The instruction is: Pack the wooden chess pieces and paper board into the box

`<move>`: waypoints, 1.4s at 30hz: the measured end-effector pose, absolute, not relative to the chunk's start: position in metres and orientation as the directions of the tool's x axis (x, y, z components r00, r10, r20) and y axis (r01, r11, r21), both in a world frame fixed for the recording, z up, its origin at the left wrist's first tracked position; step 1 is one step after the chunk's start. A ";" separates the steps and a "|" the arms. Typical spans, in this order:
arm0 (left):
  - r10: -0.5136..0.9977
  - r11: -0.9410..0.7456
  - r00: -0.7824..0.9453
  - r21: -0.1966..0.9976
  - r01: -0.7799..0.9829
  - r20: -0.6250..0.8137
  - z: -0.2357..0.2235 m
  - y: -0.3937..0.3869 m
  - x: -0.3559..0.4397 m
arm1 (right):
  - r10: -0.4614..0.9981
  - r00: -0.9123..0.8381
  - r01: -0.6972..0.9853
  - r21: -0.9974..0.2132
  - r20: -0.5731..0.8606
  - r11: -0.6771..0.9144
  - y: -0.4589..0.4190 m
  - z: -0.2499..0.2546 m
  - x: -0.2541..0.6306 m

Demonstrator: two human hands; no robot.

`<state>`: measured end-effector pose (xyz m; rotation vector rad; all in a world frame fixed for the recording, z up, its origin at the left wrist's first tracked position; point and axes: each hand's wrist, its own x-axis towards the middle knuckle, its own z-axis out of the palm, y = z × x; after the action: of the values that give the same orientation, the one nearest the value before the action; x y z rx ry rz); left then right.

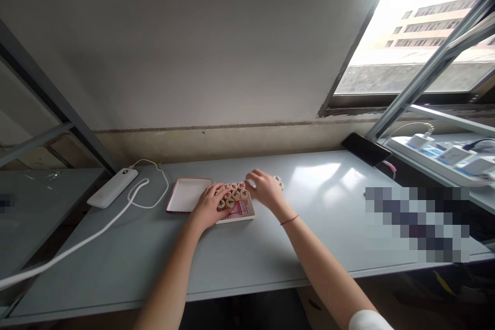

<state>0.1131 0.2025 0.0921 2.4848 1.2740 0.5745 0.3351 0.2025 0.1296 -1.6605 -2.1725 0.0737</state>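
Note:
A shallow open box [247, 216] stands on the desk, with several round wooden Chinese chess pieces [235, 195] laid in rows inside. Red lines show on its floor at the front right. My left hand [209, 207] lies over the box's left side, thumb and fingers apart, touching the pieces. At the back right corner is my right hand [265, 188], its fingers bent together; what they hold, if anything, is hard to make out. Behind that hand, a few more chess pieces [278, 181] sit on the desk, partly hidden. The box's lid [188, 196] lies at the left, its white inside facing up.
A white power bank [113, 187] with a white cable [104, 229] lies on the desk [240, 273] at the left. At the back right a black phone-like slab [365, 148] leans by the metal frame. A power strip [444, 162] with chargers sits further right.

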 end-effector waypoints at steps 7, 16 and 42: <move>0.832 -0.551 0.517 0.423 0.719 0.203 0.093 0.202 0.115 | 0.987 0.048 0.999 -0.007 -0.151 -0.049 0.238 0.137 0.370; 0.838 -0.540 0.510 0.429 0.724 0.195 0.096 0.201 0.116 | 0.975 0.041 0.999 -0.007 -0.219 -0.043 0.251 0.139 0.371; 0.770 -0.612 0.416 0.375 0.696 0.484 0.106 0.198 0.126 | 0.762 -0.437 0.837 -0.094 0.477 0.539 0.214 0.132 0.337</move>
<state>0.1265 0.1982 0.1055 2.5449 1.3234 0.9650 0.3375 0.2144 0.1319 -1.2978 -2.3112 -0.2147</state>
